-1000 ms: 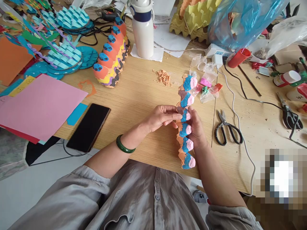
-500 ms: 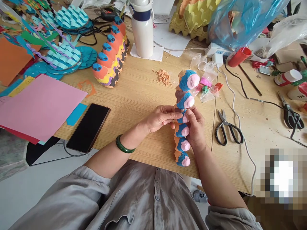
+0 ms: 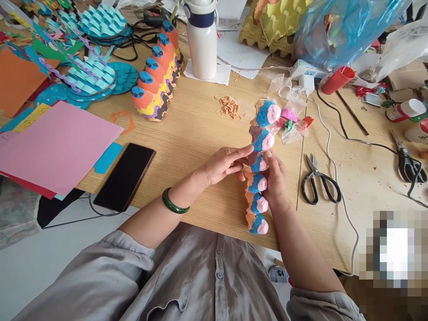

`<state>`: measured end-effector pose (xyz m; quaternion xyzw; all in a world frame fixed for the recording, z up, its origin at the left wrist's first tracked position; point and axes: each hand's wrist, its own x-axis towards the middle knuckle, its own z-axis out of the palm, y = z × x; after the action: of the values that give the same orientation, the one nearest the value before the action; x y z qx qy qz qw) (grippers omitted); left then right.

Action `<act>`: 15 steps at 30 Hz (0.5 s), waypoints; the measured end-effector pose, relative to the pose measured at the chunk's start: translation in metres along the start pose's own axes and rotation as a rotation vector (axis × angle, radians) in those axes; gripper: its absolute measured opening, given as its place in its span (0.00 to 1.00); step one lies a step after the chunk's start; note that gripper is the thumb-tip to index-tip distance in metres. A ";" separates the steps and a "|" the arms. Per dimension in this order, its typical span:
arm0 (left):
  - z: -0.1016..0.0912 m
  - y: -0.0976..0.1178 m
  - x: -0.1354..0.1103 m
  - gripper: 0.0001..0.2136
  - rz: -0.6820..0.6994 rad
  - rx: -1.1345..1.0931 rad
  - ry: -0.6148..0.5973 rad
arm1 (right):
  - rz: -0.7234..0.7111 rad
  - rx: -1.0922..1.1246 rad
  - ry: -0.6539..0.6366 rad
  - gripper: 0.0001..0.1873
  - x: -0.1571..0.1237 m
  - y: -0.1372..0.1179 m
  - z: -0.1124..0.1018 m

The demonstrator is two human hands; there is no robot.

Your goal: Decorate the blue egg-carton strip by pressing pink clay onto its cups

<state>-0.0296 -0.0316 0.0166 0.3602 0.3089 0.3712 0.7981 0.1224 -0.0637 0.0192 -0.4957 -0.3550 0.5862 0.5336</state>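
Observation:
A long egg-carton strip [image 3: 260, 166] with orange sides, blue caps and pink clay tips lies lengthwise on the wooden table [image 3: 200, 133]. My right hand [image 3: 276, 183] grips its middle from the right, thumb pressed on a pink tip. My left hand [image 3: 226, 163] rests against the strip's left side, fingers stretched toward it and touching the third cup. A green bangle [image 3: 174, 203] circles my left wrist.
Black scissors [image 3: 319, 183] and a white cable [image 3: 329, 147] lie right of the strip. Small clay bags [image 3: 291, 119] sit beyond it. A black phone [image 3: 125, 176], pink paper [image 3: 56, 147], a painted carton strip [image 3: 157, 73] and a white bottle [image 3: 202, 40] lie left and behind.
The strip's far end rose off the table, then came back down. My left fingers went from pinching the strip to stretching out along it.

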 end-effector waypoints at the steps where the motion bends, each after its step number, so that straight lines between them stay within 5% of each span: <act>1: -0.001 -0.001 0.001 0.23 0.001 0.005 0.015 | -0.012 0.004 -0.004 0.17 0.000 -0.001 0.000; 15: -0.003 -0.008 0.003 0.18 0.058 0.172 0.104 | 0.096 -0.007 -0.023 0.21 0.003 0.001 0.002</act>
<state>-0.0272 -0.0318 0.0082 0.4163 0.3700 0.3847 0.7361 0.1203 -0.0604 0.0177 -0.5072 -0.3391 0.6155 0.4989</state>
